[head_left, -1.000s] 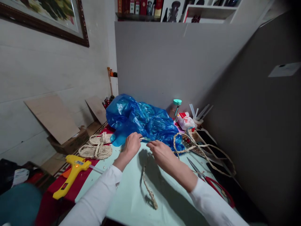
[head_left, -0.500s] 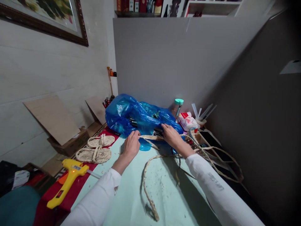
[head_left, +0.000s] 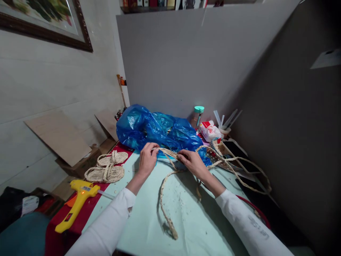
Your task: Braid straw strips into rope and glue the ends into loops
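Observation:
Between my two hands runs a bundle of pale straw strands [head_left: 168, 153]. My left hand [head_left: 148, 158] pinches its left end, and my right hand [head_left: 193, 161] is closed round its right part. A braided straw cord [head_left: 162, 199] curves from beneath the hands toward me, its thick frayed end lying on the pale green table cover [head_left: 144, 224]. More cord loops out to the right of my right wrist. Just behind the hands sits a crumpled blue plastic bag [head_left: 160, 129]; its contents are mostly hidden.
On the left lie two coiled straw slippers [head_left: 105, 173] and a yellow hot glue gun [head_left: 77, 202] on a red cloth. Behind on the right stand a jar with a green lid [head_left: 198, 112], a tissue pack [head_left: 210, 131] and a cup of glue sticks [head_left: 226, 131]. A grey panel [head_left: 183, 64] closes off the back.
My right hand has come down and slightly toward me, away from the blue bag, with the straw strands still held between both hands. The camera view has shifted a little.

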The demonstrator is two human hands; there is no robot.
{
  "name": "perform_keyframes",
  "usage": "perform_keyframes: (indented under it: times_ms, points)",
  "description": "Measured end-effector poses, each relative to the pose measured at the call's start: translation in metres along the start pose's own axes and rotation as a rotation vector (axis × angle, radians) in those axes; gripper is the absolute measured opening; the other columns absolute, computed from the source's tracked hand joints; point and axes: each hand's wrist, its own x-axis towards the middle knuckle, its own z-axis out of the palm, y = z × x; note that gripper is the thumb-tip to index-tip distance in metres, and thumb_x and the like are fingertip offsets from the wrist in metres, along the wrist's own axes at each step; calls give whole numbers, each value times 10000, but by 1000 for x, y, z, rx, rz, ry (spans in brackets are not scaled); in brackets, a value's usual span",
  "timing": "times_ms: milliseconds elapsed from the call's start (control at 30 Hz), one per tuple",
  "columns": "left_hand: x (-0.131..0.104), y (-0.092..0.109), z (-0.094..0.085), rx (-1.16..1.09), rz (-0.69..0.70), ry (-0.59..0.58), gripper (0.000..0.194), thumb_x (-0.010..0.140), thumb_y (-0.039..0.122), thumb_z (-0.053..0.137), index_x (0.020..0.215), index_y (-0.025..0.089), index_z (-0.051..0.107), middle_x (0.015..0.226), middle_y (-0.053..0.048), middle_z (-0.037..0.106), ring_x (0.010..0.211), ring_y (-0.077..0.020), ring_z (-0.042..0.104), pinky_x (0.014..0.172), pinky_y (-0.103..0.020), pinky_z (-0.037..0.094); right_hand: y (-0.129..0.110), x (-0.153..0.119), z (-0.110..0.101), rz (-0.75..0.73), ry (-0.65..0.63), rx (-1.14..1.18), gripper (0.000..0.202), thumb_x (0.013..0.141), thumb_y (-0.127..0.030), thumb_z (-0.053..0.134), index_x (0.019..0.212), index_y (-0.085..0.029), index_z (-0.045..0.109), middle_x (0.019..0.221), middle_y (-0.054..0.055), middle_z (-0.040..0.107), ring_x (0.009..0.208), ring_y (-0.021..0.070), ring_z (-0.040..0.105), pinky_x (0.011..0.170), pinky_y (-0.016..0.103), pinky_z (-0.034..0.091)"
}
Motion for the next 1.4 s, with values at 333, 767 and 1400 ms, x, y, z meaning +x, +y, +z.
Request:
perform_keyframes:
  times_ms: [333, 767, 1400]
  points:
    - [-18, 17, 17, -595, -307, -200, 351, 675, 341, 777, 917, 124, 643, 840, -68, 692, 756, -169, 661, 737, -308, 515, -24, -26, 13, 100, 130, 346, 207, 902, -333, 478, 797, -182, 573, 672, -3, 627, 574, 118, 550, 570, 218, 414]
    - [-29, 36, 15, -542, -307, -334, 202, 742, 318, 707, 764, 136, 622, 620, 49, 490, 530, -57, 410, 536, -205, 310, -37, -56, 12, 158, 36, 695, 255, 911, -426, 541, 811, -194, 513, 608, -39, 533, 537, 106, 475, 536, 230, 372]
    - [-44, 46, 25, -357, -273, -513, 114, 772, 257, 593, 833, 167, 561, 620, 65, 430, 481, -58, 286, 459, -206, 200, -35, -56, 3, 113, -63, 875, 272, 832, -401, 605, 700, -182, 511, 577, -40, 506, 499, 102, 466, 504, 233, 361]
